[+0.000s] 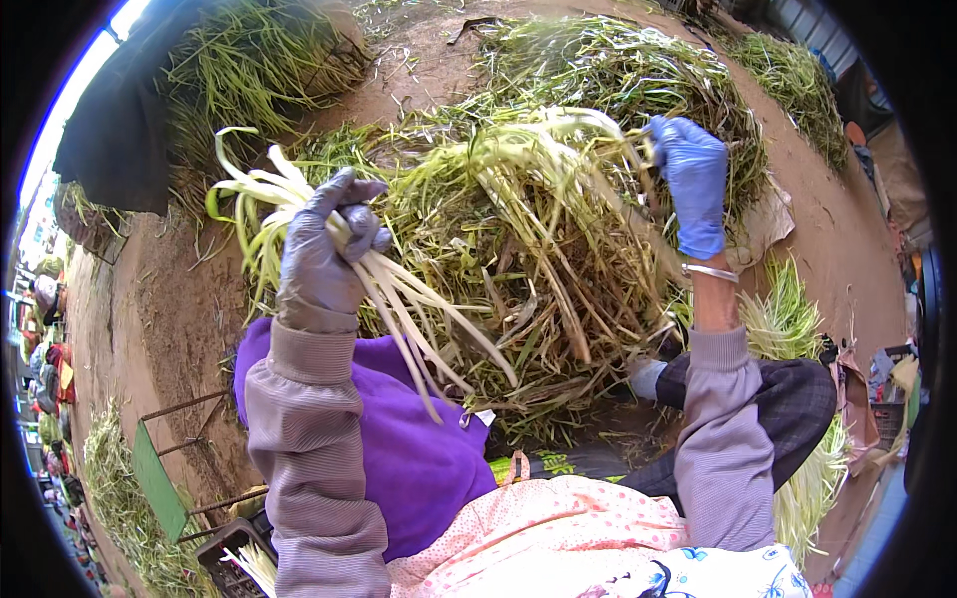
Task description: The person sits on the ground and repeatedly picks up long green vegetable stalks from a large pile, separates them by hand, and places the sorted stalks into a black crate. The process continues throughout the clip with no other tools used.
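My left hand (pixel 333 247), in a thin bluish-grey glove, grips a bundle of pale stalks (pixel 404 288) that look like garlic chives. Their white stems point down to the right over the purple cloth on my lap, and the looser ends fan out at the upper left. My right hand (pixel 691 183), gloved in blue, is raised at the right with its fingers closed on thin withered leaf strands (pixel 644 161), partly blurred. Between and below both hands spreads a heap of green and yellowed leaves (pixel 523 247), with long limp stalks draped over its top.
Purple cloth (pixel 419 456) covers my left leg. A dark crate (pixel 232 557) holding white stems stands at lower left, beside a metal frame with a green panel (pixel 161 482). More leaf piles lie at upper left (pixel 262 63) and upper right (pixel 792 90). Pale bundles (pixel 811 486) lie right.
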The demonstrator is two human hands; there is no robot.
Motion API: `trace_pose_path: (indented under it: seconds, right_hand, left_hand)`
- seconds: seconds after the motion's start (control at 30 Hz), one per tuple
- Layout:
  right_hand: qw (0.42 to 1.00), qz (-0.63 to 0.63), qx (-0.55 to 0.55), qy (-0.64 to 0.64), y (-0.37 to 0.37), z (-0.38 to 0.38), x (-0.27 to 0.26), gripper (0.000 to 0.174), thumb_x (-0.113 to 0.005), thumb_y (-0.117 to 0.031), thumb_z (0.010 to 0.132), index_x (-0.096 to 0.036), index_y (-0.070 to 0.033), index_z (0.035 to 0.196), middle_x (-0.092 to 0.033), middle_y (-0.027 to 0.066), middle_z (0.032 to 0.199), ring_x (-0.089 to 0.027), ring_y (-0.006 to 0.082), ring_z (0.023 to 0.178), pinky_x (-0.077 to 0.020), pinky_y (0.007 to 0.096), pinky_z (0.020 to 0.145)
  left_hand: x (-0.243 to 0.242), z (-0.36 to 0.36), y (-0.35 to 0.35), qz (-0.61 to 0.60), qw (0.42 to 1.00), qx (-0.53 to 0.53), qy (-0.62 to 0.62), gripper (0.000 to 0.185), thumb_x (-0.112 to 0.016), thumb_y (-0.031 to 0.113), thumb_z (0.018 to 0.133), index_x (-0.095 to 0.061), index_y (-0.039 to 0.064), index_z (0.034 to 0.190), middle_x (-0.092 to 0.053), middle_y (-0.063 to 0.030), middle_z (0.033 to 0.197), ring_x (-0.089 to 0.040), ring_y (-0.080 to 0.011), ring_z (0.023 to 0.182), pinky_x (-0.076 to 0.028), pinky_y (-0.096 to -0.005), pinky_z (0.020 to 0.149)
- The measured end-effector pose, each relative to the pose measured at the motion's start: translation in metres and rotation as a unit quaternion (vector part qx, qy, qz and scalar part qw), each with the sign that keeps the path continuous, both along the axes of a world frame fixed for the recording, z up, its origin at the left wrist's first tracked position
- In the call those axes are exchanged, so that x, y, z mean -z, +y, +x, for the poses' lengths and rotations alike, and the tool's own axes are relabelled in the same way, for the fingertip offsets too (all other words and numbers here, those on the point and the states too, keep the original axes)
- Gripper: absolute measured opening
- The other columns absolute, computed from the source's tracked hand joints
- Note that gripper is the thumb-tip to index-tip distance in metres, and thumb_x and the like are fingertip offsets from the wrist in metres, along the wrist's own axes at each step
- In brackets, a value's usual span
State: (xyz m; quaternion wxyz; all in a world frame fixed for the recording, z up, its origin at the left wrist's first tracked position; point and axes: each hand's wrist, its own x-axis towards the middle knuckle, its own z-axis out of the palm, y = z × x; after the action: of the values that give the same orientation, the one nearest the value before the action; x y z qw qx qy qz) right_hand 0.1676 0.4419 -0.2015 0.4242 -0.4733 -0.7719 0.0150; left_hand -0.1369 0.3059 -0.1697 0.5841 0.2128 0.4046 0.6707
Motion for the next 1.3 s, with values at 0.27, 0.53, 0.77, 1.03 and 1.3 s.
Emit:
trace_pose_path:
  seconds: [0.27, 0.53, 0.77, 1.03, 1.3]
  right_hand:
    - [0.849, -0.501, -0.114, 0.122, -0.042, -0.001, 0.009, 0.043, -0.048, -0.04, 0.082, -0.061, 0.0, 0.072, -0.055, 0.0073, 0.049, -0.051, 0.0112, 0.037, -0.0377, 0.0208, 0.035]
    - [0.994, -0.107, 0.021, 0.012, -0.024, 0.007, 0.043, 0.02, -0.052, -0.022, 0.081, -0.063, -0.007, 0.088, -0.063, 0.0095, 0.072, -0.06, 0.0144, 0.058, -0.0468, 0.0278, 0.052]
    - [0.926, -0.155, 0.043, -0.342, -0.025, -0.023, 0.094, 0.015, -0.05, -0.013, 0.069, -0.062, -0.008, 0.062, -0.059, 0.0132, 0.06, -0.059, 0.0262, 0.053, -0.045, 0.036, 0.047]
    - [0.966, 0.032, 0.033, 0.253, -0.049, -0.044, 0.018, 0.019, -0.053, -0.013, 0.078, -0.055, -0.003, 0.062, -0.052, 0.0108, 0.049, -0.051, 0.0236, 0.039, -0.0408, 0.0302, 0.038]
    - [0.901, -0.277, -0.237, 0.236, -0.13, -0.124, 0.05, 0.025, -0.049, -0.017, 0.08, -0.053, 0.001, 0.063, -0.05, 0.0193, 0.054, -0.053, 0.0326, 0.049, -0.0398, 0.0378, 0.045]
  left_hand:
    - [0.008, 0.01, 0.004, -0.01, 0.997, 0.029, -0.069, 0.027, -0.052, 0.024, 0.082, -0.051, 0.007, 0.062, -0.034, 0.0033, 0.042, -0.028, -0.0072, 0.033, -0.033, -0.0238, 0.046]
    - [0.012, 0.019, 0.003, -0.051, 0.998, 0.026, 0.009, 0.018, -0.054, 0.016, 0.08, -0.055, -0.002, 0.08, -0.038, 0.0033, 0.044, -0.03, -0.0071, 0.035, -0.036, -0.0244, 0.046]
    - [0.02, 0.012, -0.002, -0.045, 0.998, 0.044, -0.024, 0.021, -0.047, 0.015, 0.083, -0.055, -0.005, 0.085, -0.032, 0.0048, 0.042, -0.03, -0.0061, 0.036, -0.033, -0.0227, 0.047]
    - [0.029, 0.033, 0.001, -0.116, 0.989, 0.049, 0.079, 0.025, -0.057, 0.019, 0.077, -0.056, -0.005, 0.083, -0.044, 0.001, 0.048, -0.036, -0.007, 0.035, -0.037, -0.0227, 0.043]
    - [0.046, 0.041, 0.0, -0.143, 0.964, 0.027, 0.221, 0.008, -0.057, 0.005, 0.069, -0.056, 0.001, 0.076, -0.055, -0.0032, 0.063, -0.049, -0.0096, 0.048, -0.038, -0.0189, 0.043]
